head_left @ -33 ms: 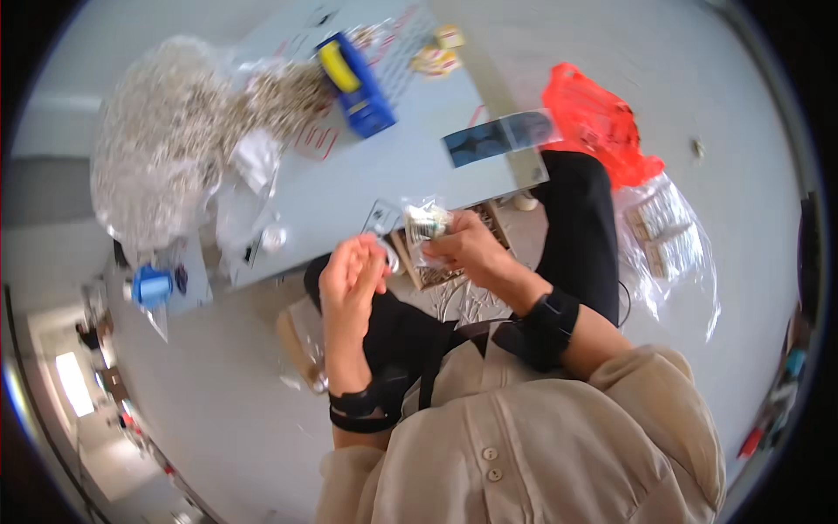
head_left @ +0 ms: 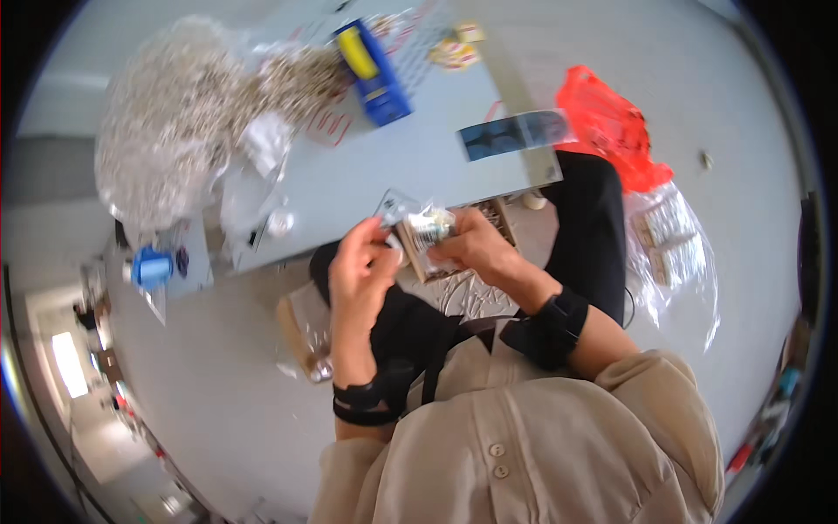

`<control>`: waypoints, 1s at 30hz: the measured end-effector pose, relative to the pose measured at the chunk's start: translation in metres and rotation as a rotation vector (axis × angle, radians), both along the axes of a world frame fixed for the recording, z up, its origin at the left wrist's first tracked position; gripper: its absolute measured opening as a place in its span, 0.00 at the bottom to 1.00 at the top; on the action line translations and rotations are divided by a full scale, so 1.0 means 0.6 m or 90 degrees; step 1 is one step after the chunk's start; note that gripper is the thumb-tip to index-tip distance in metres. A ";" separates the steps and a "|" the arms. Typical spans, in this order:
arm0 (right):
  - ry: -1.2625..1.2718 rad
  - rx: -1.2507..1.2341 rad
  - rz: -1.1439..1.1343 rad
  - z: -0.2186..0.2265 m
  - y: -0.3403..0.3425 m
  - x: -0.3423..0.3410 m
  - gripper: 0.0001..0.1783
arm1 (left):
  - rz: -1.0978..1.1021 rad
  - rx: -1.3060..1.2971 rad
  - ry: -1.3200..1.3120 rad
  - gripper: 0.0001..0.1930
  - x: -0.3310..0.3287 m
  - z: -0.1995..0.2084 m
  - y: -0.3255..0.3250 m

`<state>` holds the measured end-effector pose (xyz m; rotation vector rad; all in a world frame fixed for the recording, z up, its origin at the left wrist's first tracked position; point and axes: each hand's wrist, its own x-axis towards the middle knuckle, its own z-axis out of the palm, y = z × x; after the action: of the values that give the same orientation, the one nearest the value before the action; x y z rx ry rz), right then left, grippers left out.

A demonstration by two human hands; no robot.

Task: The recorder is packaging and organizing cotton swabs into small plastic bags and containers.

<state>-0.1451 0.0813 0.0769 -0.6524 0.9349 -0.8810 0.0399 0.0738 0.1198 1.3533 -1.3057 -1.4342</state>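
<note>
My right hand [head_left: 480,246] pinches a small clear plastic bag [head_left: 429,229] with pale and greenish contents, too small to make out. It is held up just off the table's near edge. To the left of the bag, my left hand [head_left: 360,266] is raised with its fingers half curled and the thumb apart. I see nothing in it. Beyond its fingertips a flat clear packet [head_left: 394,206] lies at the table edge. Below the bag, an open cardboard box [head_left: 428,262] of small pieces is partly hidden by the bag and my right hand.
On the table [head_left: 349,179] are a large clear bag of small beige pieces [head_left: 166,131], a blue box with a yellow patch [head_left: 374,74], yellowish cards [head_left: 456,54] and a dark film strip [head_left: 511,135]. A red plastic bag [head_left: 602,131] and a clear bag of packs [head_left: 668,236] lie right.
My left hand has come closer to the small bag, its fingers lifted slightly. The right hand keeps hold of the bag. The whole view has shifted a little.
</note>
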 end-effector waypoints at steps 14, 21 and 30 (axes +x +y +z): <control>0.261 -0.114 0.301 0.027 -0.040 0.203 0.07 | 0.351 0.162 0.367 0.09 0.184 -0.047 0.070; 0.103 -0.006 0.248 0.018 -0.063 0.262 0.23 | 0.542 0.166 0.396 0.17 0.419 -0.220 0.081; 0.181 0.049 0.203 0.014 -0.088 0.258 0.12 | 0.785 0.301 0.116 0.10 0.650 -0.367 0.010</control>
<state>0.0097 0.0286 0.0855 -0.8476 1.0755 -0.4746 0.4302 0.0799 -0.1006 1.7643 0.1340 -0.9052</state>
